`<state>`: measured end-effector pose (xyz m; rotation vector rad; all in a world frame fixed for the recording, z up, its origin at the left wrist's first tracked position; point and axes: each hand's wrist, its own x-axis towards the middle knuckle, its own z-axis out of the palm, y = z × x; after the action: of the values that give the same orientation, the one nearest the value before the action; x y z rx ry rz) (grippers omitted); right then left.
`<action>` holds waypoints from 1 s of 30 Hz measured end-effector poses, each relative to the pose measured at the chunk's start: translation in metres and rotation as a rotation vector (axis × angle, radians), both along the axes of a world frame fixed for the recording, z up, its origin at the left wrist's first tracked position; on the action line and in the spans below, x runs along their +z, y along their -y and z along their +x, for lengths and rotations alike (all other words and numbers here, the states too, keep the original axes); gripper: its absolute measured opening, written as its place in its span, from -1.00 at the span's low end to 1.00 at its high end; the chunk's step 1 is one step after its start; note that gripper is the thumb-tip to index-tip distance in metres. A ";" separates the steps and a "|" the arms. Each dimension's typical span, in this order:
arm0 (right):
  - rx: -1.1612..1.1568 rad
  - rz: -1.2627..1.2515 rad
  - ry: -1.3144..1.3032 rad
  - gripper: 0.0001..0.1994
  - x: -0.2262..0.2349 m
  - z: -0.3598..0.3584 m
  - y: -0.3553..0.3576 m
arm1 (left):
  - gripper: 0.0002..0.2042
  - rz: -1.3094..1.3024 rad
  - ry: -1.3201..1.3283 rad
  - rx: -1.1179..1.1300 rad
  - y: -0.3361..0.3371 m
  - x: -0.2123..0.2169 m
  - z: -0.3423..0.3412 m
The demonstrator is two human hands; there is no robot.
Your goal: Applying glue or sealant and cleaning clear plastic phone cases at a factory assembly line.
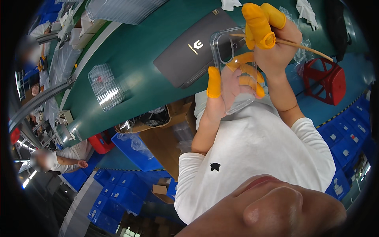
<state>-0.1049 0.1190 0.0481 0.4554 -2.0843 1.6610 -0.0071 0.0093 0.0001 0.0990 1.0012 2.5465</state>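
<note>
A clear phone case (238, 70) with a large camera cutout is held upright in my left hand (222, 94). My left fingers, in yellow finger cots, show through the transparent back, and the thumb lies along the case's left edge. Over its upper right edge, my right hand (276, 44) is closed on a thin wooden stick (306, 48). Yellow cots cover the right fingers that show. The stick's tip reaches toward the camera cutout; whether it touches the case I cannot tell.
A dark grey mat (177, 59) lies on the green table (138, 51). A stack of clear cases (106, 87) stands to its left. Nearby are a cardboard box (162, 142), a red stool (325, 81), blue bins (122, 193) and another person (65, 160).
</note>
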 end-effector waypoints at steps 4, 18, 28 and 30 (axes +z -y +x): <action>-0.001 0.000 -0.190 -0.83 -0.033 -0.005 -0.016 | -0.06 0.000 -0.007 -0.010 0.000 -0.007 0.000; -0.137 0.022 -0.259 -0.79 -0.044 -0.001 -0.014 | -0.47 -0.198 -0.064 0.095 -0.002 -0.004 0.005; 0.117 -0.501 -0.027 -0.82 -0.053 -0.005 -0.025 | 0.00 -0.241 0.008 0.050 0.001 0.004 -0.002; 0.347 -0.524 0.167 -0.42 -0.001 -0.008 -0.015 | 0.00 -0.238 -0.006 0.037 0.006 -0.001 -0.003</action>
<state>-0.1131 0.1337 0.0476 0.5339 -1.6366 2.4241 -0.0100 0.0037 -0.0007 0.0212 1.3099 2.4388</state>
